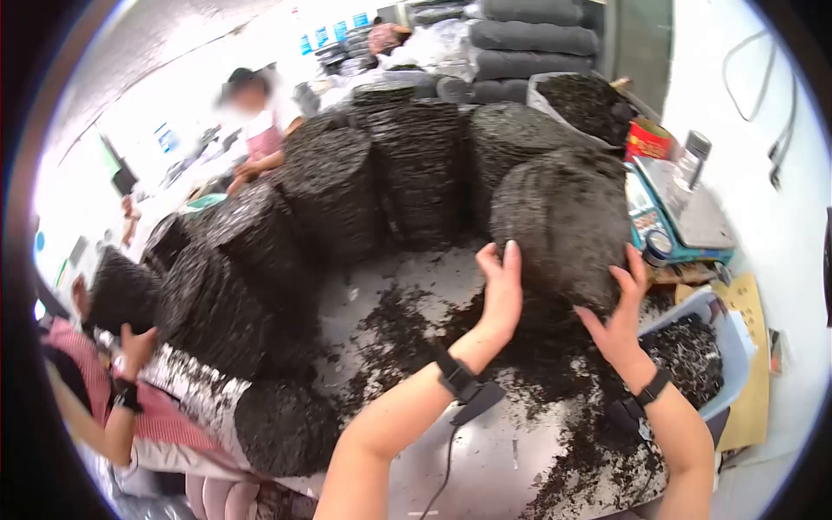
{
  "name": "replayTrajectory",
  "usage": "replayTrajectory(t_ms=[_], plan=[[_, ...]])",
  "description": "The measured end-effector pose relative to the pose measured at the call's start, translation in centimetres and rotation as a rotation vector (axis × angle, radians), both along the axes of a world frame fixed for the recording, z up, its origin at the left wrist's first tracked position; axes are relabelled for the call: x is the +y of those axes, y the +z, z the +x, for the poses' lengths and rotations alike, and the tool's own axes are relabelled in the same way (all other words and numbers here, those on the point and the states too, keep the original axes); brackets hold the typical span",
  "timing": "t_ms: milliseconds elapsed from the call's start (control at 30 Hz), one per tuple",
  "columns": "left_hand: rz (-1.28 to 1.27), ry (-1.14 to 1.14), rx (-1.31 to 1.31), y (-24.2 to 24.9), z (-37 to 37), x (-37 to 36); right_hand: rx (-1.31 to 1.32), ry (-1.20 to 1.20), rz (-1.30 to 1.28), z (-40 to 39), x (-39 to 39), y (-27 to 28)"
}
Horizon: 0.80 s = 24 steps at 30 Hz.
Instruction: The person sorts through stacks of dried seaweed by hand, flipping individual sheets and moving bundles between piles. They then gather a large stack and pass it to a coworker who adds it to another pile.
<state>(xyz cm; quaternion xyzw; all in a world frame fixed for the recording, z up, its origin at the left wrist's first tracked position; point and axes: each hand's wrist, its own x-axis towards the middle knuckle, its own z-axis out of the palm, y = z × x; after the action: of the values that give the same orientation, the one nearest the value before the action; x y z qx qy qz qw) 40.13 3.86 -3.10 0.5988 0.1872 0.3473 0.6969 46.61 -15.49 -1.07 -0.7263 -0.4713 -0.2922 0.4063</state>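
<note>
Both hands sit on one stack of dark pressed discs (563, 234) at the near right end of a long curved row of such stacks (381, 173) lying on the counter (520, 451). Left hand (501, 290) flat against the stack's near-left flank, fingers (507, 260) spread and pointing up; right hand (622, 316) cupped under its near-right lower edge, fingers (637, 269) curled up onto the face. Neither hand is clenched: both press open-palmed, holding the stack between them.

Judged handling: the discs look loosely layered (crumbs litter the counter below the wrists), so even squeeze from both sides and support beneath the lower edge should keep layers from sliding apart; a lift by the top alone would likely shed discs.

Orientation: the stack lies on its side, round end face turned toward the wearer and slightly up. Long axis runs away from the fingers, back toward the open sack of loose dark material (585, 104) beyond the fingertips.

Right of the right fingers: a scale (693, 217), a red tin (647, 139), and a white tub of loose fragments (706, 347)
</note>
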Motion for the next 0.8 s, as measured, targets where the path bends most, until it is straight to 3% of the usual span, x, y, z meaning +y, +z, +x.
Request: replayTrajectory(t_ms=[133, 300, 600, 633, 733, 800], plan=[[-0.430, -0.137, 0.068, 4.3, -5.8, -1.9, -0.049, 0.043, -0.025, -5.1, -1.4, 1.8], [-0.613, -0.328, -0.012, 0.8, -17.7, -1.1, 0.042, 0.175, -0.205, -14.9, -3.0, 2.7], [-1.031, -0.017, 0.151, -8.5, -37.1, -4.7, 0.318, 0.406, -0.548, -30.0, -4.1, -3.0], [-1.037, -0.065, 0.143, -9.5, -38.2, -4.6, 0.328, 0.404, -0.615, -30.7, -4.0, -3.4], [-1.039, -0.124, 0.145, -9.1, -40.5, -4.0, 0.125, 0.324, -0.745, -32.1, -3.4, -1.5], [-1.078, -0.076, 0.150, -9.0, -41.2, -3.6, 0.152, 0.382, -0.660, -32.2, -2.3, -1.4]])
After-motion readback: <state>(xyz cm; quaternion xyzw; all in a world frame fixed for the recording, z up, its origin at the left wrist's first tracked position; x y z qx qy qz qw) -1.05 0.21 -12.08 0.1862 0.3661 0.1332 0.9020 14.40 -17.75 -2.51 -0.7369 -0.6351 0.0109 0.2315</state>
